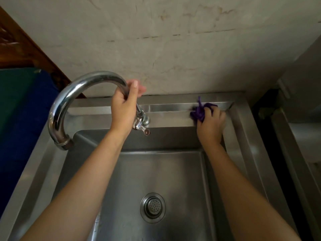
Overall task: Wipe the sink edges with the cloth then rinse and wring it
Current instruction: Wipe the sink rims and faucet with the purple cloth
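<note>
My left hand [124,108] is curled around the tap [69,100], gripping its curved pipe just above the base. To the right of the tap, my right hand [211,126] holds the bunched purple cloth [199,113] and presses it on the back ledge of the sink [173,117], near the right corner.

A stainless-steel sink [243,133] carries everything here. On its flat back ledge [166,119], against the wall, a chrome gooseneck faucet [73,91] stands near the middle and arches left. A bunched purple cloth [199,113] lies on the ledge near the right back corner. A round perforated strainer [152,207] sits in the basin floor.
</note>
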A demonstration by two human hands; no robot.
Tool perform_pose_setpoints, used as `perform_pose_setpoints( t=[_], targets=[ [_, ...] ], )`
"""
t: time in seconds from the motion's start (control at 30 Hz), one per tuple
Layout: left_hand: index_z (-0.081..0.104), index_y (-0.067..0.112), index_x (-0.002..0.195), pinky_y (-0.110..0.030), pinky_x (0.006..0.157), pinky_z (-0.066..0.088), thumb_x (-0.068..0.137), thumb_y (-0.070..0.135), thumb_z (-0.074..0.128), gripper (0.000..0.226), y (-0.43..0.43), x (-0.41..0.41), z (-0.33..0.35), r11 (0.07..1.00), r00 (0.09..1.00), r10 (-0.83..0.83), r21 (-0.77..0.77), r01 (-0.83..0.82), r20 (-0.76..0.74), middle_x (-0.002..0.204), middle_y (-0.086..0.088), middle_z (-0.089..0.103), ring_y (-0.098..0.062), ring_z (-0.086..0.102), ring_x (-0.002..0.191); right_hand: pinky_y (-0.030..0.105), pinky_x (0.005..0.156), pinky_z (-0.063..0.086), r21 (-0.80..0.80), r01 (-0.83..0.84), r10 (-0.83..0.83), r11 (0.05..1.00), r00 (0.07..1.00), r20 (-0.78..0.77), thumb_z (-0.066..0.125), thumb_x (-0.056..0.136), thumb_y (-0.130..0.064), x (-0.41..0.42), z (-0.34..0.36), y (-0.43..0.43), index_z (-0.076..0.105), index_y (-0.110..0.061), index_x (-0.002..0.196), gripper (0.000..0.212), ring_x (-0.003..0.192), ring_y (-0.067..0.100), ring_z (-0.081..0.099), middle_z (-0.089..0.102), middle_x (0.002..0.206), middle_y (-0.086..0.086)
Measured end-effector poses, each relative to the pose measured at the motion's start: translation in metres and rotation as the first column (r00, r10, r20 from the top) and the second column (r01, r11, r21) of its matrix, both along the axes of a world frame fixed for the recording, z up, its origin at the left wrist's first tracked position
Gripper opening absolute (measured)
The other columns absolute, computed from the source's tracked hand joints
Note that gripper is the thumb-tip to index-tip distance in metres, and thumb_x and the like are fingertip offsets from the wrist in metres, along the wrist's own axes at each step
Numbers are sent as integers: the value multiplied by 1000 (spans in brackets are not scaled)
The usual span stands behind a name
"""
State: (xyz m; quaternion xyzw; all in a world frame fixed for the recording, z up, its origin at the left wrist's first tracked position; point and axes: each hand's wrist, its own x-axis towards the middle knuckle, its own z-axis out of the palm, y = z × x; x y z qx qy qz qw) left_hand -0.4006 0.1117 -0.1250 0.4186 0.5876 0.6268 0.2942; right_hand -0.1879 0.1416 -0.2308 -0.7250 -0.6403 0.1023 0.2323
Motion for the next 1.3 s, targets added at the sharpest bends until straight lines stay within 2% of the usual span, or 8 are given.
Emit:
perform_pose_setpoints(
  t=[0.13,0.33,0.5,0.67,0.83,0.93,1.07,1.3],
  targets=[
    [46,25,62,-29,65,44,91,38,50,32,5,-5,-6,999,999,-44,3,44,-16,48,13,46,-6,46,52,41,102,38,14,-74,74,997,996,-42,68,81,-16,-20,-2,1,54,-8,125,48,120,32,41,49,133,11],
    [40,21,56,-31,61,40,94,31,49,40,7,-3,-7,1000,1000,-15,16,15,4,44,10,40,-11,39,49,41,96,38,29,-400,401,916,914,-65,60,82,-11,-76,-4,-2,59,-13,120,38,114,29,42,52,126,6],
    [42,25,50,-33,58,37,91,34,53,43,8,-2,-4,1000,1000,1,-23,-1,19,42,9,40,-12,39,47,33,92,40,142,-345,372,928,882,-289,59,80,1,-70,14,30,65,-9,112,34,101,31,47,59,112,14],
    [49,30,48,-30,58,38,79,49,55,37,8,-4,-6,1000,1000,4,-20,-4,16,42,9,43,-10,41,46,20,95,41,108,-740,617,664,460,-639,58,72,13,-119,38,55,61,-5,114,46,103,17,54,63,109,7],
    [41,22,53,-28,58,41,86,35,54,38,7,-6,-5,999,1000,7,-32,-6,18,43,10,43,-7,42,46,24,71,30,-107,-888,820,448,455,-346,51,78,5,-139,43,70,66,-8,95,26,86,30,54,61,88,18],
    [41,23,51,-30,61,41,88,34,52,40,7,-8,-4,999,999,-13,-40,12,-29,42,10,43,-8,42,46,34,84,42,-218,-912,893,346,392,-221,50,81,5,-145,56,75,63,-11,87,21,98,36,57,63,104,24],
    [42,25,47,-35,64,42,90,32,50,45,9,-12,-3,998,996,-52,-42,49,-72,42,9,43,-10,43,47,47,92,43,-318,-894,918,314,371,-136,49,82,-3,-149,57,79,60,-20,90,22,104,37,54,58,112,22],
    [43,27,49,-37,66,43,91,30,50,43,10,-19,-2,985,985,-162,-64,158,-67,45,9,42,-12,42,50,31,80,38,-237,-880,865,412,459,-201,50,85,-8,-130,44,76,62,-23,111,32,90,27,50,48,89,7]
  ],
)
